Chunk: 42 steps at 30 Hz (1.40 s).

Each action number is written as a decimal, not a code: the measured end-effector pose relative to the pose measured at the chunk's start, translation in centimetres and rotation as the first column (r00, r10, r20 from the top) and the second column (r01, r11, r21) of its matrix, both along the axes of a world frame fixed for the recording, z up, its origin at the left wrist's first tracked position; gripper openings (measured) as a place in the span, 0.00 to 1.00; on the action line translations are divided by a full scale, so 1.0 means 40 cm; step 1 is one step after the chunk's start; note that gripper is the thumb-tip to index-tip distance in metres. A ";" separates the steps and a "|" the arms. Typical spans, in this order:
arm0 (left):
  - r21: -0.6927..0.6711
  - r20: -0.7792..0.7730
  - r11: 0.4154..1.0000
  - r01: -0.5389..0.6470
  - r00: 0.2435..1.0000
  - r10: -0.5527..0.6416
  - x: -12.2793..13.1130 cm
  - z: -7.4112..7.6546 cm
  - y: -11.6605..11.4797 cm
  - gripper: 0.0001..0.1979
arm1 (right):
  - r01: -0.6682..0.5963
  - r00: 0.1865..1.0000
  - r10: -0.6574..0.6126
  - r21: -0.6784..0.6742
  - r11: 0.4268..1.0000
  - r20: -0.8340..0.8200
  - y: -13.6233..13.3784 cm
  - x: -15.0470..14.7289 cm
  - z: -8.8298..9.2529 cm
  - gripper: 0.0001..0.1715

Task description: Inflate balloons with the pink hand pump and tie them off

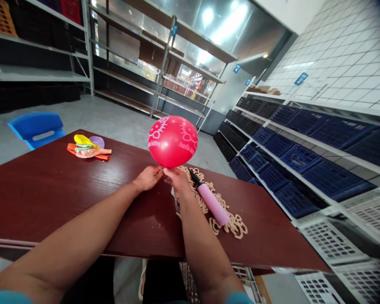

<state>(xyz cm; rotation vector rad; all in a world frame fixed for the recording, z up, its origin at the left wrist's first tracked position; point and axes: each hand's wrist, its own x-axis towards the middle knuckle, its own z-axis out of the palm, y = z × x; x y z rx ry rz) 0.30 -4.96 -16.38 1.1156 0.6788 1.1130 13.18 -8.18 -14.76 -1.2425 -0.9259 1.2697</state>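
Head view showed the left hand (150, 177) and right hand (177, 180) both pinching the red balloon (172, 141) at its neck above the table (50, 190).

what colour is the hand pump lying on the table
Pink barrel with a black nozzle end; the hand pump shows clearly in the head view.
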 end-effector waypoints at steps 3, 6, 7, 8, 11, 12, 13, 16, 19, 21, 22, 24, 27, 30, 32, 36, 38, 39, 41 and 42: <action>-0.096 0.176 0.988 -0.122 0.975 0.137 -0.003 -0.007 0.019 0.08 | -0.051 0.930 -0.004 0.139 0.989 0.369 0.001 0.049 0.038 0.16; -0.220 0.380 0.972 -0.082 0.911 0.163 -0.011 -0.007 0.034 0.09 | 0.007 0.680 -0.231 0.310 0.951 0.696 0.011 0.130 0.089 0.13; -0.233 0.418 0.971 -0.054 0.896 0.150 -0.013 -0.007 0.037 0.08 | 0.016 0.581 -0.286 0.341 0.940 0.762 0.015 0.156 0.101 0.13; -0.235 0.440 0.971 -0.033 0.888 0.137 -0.014 -0.007 0.038 0.08 | 0.027 0.485 -0.310 0.341 0.940 0.818 0.019 0.177 0.107 0.13; -0.217 0.443 0.976 -0.014 0.890 0.112 -0.011 -0.010 0.037 0.07 | 0.032 0.264 -0.247 0.248 0.968 0.932 0.028 0.209 0.082 0.11; -0.215 0.436 0.976 -0.018 0.893 0.112 -0.009 -0.011 0.036 0.08 | 0.025 0.206 -0.207 0.206 0.978 0.956 0.030 0.210 0.063 0.10; -0.216 0.429 0.976 -0.022 0.896 0.115 -0.008 -0.012 0.035 0.08 | 0.014 0.152 -0.167 0.167 0.986 0.974 0.031 0.208 0.041 0.09; -0.216 0.407 0.976 -0.037 0.905 0.125 -0.005 -0.013 0.033 0.09 | -0.017 0.055 -0.059 0.060 0.998 0.997 0.035 0.202 -0.015 0.05; -0.194 0.384 0.980 -0.032 0.917 0.106 -0.006 -0.013 0.032 0.10 | -0.013 0.058 -0.018 0.019 1.000 0.998 0.037 0.213 -0.028 0.06; -0.182 0.380 0.983 -0.022 0.921 0.090 -0.007 -0.014 0.031 0.10 | -0.018 0.093 -0.075 0.077 0.997 0.993 0.033 0.225 -0.015 0.08; -0.178 0.381 0.984 -0.018 0.920 0.086 -0.008 -0.014 0.031 0.10 | -0.027 0.143 -0.145 0.151 0.988 0.979 0.029 0.231 -0.005 0.10; -0.172 0.387 0.985 -0.013 0.919 0.080 -0.009 -0.015 0.031 0.10 | -0.024 0.314 -0.312 0.336 0.942 0.897 0.019 0.235 0.015 0.13; -0.172 0.392 0.985 0.000 0.918 0.069 -0.010 -0.014 0.028 0.10 | 0.044 0.611 -0.392 0.464 0.885 0.688 0.005 0.222 0.037 0.18; -0.175 0.402 0.984 0.038 0.915 0.036 -0.010 -0.010 0.024 0.09 | 0.102 0.809 -0.314 0.407 0.908 0.498 -0.002 0.196 0.048 0.19; -0.167 0.415 0.984 0.069 0.910 0.006 -0.010 -0.007 0.021 0.09 | 0.130 0.889 -0.269 0.360 0.924 0.371 -0.003 0.181 0.051 0.18; -0.174 0.404 0.980 0.092 0.915 -0.014 -0.007 0.002 0.010 0.09 | 0.129 0.949 -0.215 0.341 0.931 0.229 -0.003 0.156 0.048 0.20; -0.204 0.381 0.974 0.103 0.924 -0.019 -0.004 0.010 0.002 0.08 | 0.050 0.952 -0.153 0.357 0.933 0.267 -0.007 0.143 0.043 0.22; -0.217 0.369 0.969 0.117 0.929 -0.029 -0.003 0.014 -0.002 0.08 | -0.002 0.944 -0.117 0.358 0.934 0.310 -0.009 0.135 0.040 0.21; -0.227 0.346 0.963 0.142 0.937 -0.056 -0.002 0.021 -0.007 0.07 | -0.105 0.903 -0.055 0.342 0.934 0.426 -0.014 0.119 0.033 0.17; -0.224 0.331 0.964 0.143 0.942 -0.063 -0.001 0.024 -0.009 0.07 | -0.147 0.873 -0.036 0.333 0.931 0.486 -0.016 0.111 0.029 0.16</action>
